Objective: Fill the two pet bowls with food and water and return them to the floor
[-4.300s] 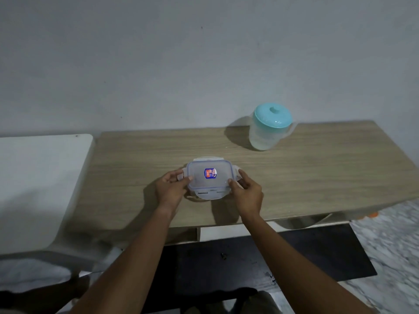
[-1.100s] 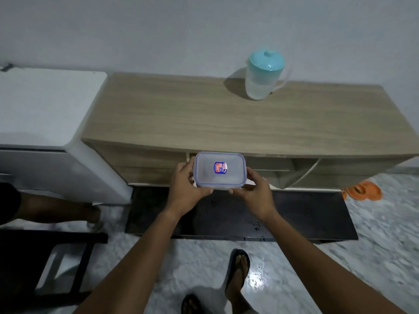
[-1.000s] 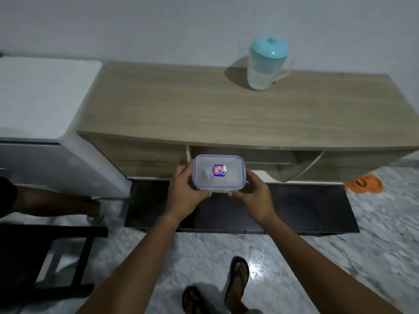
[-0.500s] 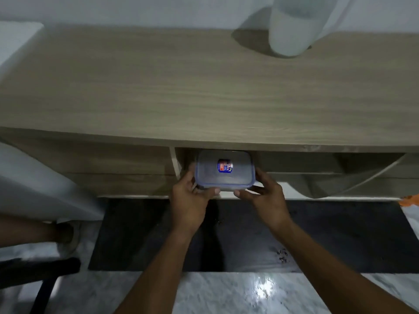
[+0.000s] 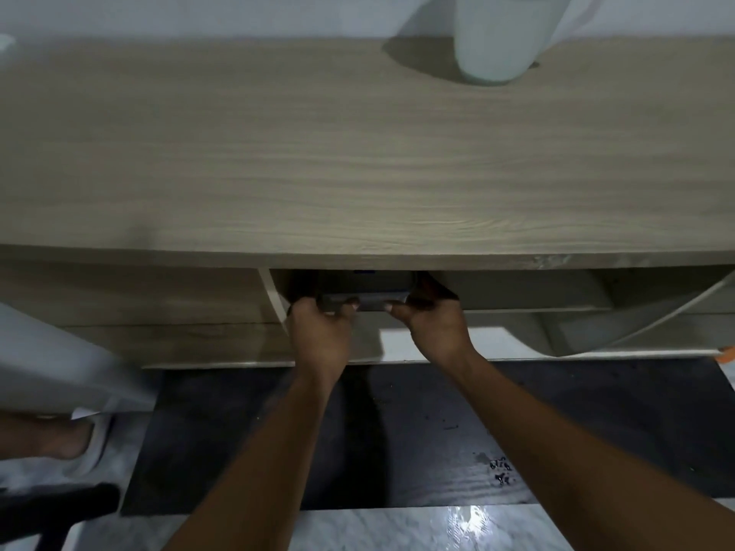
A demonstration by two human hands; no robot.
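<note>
A clear lidded food container [image 5: 366,290] sits mostly inside the dark shelf opening under the wooden cabinet top [image 5: 358,165]; only its near edge and a bit of its blue label show. My left hand [image 5: 320,332] grips its left near corner and my right hand [image 5: 431,326] grips its right near corner. The base of the translucent water jug [image 5: 497,37] stands on the cabinet top at the back right. No pet bowl can be seen.
A black mat [image 5: 437,431] lies on the marble floor below the cabinet. A white appliance [image 5: 51,359] stands at the left, with another person's foot in a white slipper [image 5: 85,439] beside it. An orange object [image 5: 728,353] peeks in at the right edge.
Both hands carried the container from in front of the cabinet down and forward into the shelf opening, so it is now mostly hidden under the top. The view has closed in on the cabinet.
</note>
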